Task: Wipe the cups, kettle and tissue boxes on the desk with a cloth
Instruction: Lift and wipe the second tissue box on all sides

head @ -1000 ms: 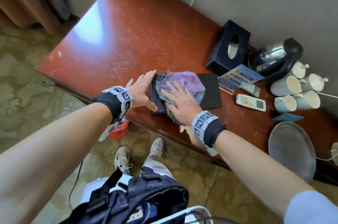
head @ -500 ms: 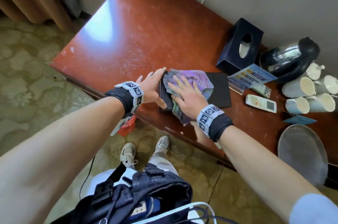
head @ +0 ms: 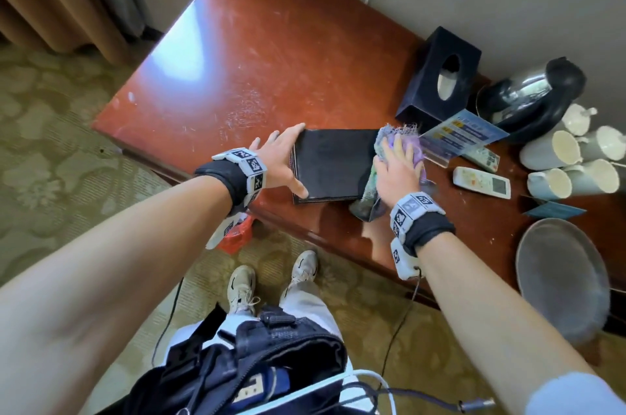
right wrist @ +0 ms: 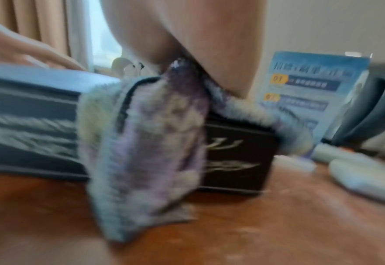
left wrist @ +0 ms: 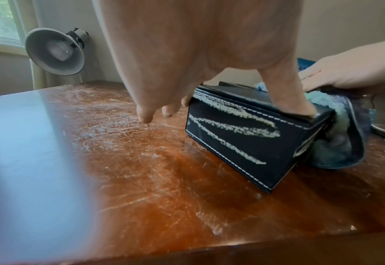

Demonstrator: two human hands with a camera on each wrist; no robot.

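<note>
A flat black tissue box (head: 330, 165) lies near the desk's front edge, with pale streaks on its end face (left wrist: 237, 136). My left hand (head: 298, 160) grips its left end, thumb (left wrist: 286, 96) on the top near corner and fingers round the far corner. My right hand (head: 399, 162) lies flat and presses a purple-green cloth (head: 404, 140) onto the box's right end. The cloth (right wrist: 146, 143) hangs down the box's near side. A second, cube-shaped black tissue box (head: 438, 76), a steel kettle (head: 531, 94) and several white cups (head: 555, 153) stand at the back right.
A blue leaflet in a stand (head: 464, 133) is right behind the cloth. Two remotes (head: 481, 182) lie beside it, and a grey round tray (head: 559, 275) sits at the right front. The red desk (head: 271, 52) runs back left to a wall.
My right hand has slid the cloth along the box top from its left part to its right end. The left hand stays on the box's left end.
</note>
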